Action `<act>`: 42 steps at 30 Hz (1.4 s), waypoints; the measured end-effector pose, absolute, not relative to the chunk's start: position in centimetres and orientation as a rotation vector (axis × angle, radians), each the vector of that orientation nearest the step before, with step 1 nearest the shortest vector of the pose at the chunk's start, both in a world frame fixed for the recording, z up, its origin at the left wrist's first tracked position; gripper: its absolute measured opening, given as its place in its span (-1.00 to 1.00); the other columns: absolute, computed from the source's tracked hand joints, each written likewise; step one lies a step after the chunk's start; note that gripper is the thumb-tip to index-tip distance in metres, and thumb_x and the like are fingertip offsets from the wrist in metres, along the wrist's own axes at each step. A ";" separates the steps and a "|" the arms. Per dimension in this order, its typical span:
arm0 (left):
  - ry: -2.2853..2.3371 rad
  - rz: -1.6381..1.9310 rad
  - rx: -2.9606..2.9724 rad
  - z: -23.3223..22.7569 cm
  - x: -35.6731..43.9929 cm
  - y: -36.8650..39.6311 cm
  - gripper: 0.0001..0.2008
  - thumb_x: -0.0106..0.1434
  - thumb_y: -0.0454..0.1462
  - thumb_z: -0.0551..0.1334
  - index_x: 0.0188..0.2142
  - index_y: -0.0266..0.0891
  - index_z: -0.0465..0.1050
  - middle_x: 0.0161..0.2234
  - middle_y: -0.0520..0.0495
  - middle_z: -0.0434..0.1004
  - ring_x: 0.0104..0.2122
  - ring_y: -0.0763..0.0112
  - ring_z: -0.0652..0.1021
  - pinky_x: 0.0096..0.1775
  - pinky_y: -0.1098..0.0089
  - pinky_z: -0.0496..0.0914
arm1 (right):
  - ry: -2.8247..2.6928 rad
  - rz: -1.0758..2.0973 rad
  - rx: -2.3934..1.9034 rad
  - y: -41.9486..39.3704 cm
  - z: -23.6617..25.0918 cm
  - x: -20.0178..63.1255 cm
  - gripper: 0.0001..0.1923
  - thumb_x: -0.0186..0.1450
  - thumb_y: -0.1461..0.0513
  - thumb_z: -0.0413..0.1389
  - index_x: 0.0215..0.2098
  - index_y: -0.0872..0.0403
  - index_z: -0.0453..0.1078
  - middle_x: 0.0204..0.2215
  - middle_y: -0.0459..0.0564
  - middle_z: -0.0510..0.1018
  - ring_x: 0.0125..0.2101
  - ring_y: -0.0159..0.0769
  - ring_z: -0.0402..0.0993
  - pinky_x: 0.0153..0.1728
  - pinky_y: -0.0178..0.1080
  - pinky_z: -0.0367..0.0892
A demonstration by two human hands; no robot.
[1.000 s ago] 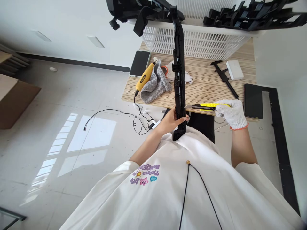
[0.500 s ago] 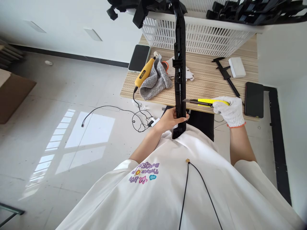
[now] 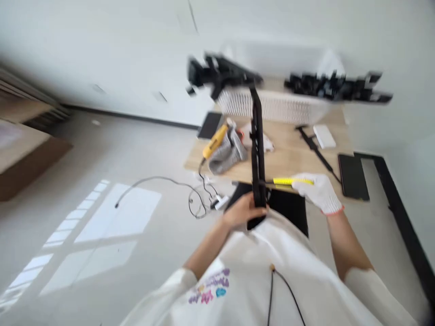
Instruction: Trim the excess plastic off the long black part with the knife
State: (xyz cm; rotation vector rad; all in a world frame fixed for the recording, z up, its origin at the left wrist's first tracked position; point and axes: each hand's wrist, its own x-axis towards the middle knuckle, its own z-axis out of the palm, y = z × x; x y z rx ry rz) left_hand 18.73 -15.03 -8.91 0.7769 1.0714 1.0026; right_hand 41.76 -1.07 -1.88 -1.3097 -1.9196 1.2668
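Bare left hand closed around the lower end of long black part, which reaches out over table. Gloved right hand, fingers curled, grips yellow cutter; its tip is at the part's right side, contact uncertain through blur. Risk: if the blade skids off a ridge or the left grip loosens, it could cut those ungloved fingers. Beyond: grey cloth, then white basket.
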 end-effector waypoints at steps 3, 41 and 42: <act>0.971 0.982 0.762 -10.1 18.6 -15.9 -0.38 0.03 0.02 0.56 -0.07 -0.20 0.38 -0.25 -0.04 0.61 -0.23 0.35 0.63 -0.13 0.32 0.49 | -1.808 1.256 -1.368 -0.9 -2.6 41.8 -0.81 0.06 0.00 0.38 -0.37 -0.19 0.69 -0.52 -0.04 0.64 -0.54 -0.08 0.53 -0.51 -0.10 0.51; 1.253 1.101 1.032 -0.1 14.5 -11.6 -0.34 0.40 0.07 0.23 0.38 -0.12 0.28 -0.25 -0.08 0.52 -0.39 0.39 0.58 -0.53 0.48 0.41 | -1.171 1.403 -1.360 0.1 -3.4 41.1 -0.75 -0.10 0.17 0.36 -0.39 -0.04 0.59 -0.70 -0.18 0.38 -0.69 -0.31 0.27 -0.67 -0.21 0.28; 1.238 1.115 1.034 -0.5 14.7 -11.3 -0.34 0.41 0.07 0.21 0.39 -0.13 0.27 -0.27 -0.07 0.52 -0.39 0.40 0.58 -0.53 0.49 0.38 | -1.168 1.401 -1.356 0.1 -3.3 40.9 -0.73 -0.12 0.18 0.34 -0.38 -0.04 0.59 -0.69 -0.19 0.39 -0.70 -0.32 0.26 -0.69 -0.23 0.24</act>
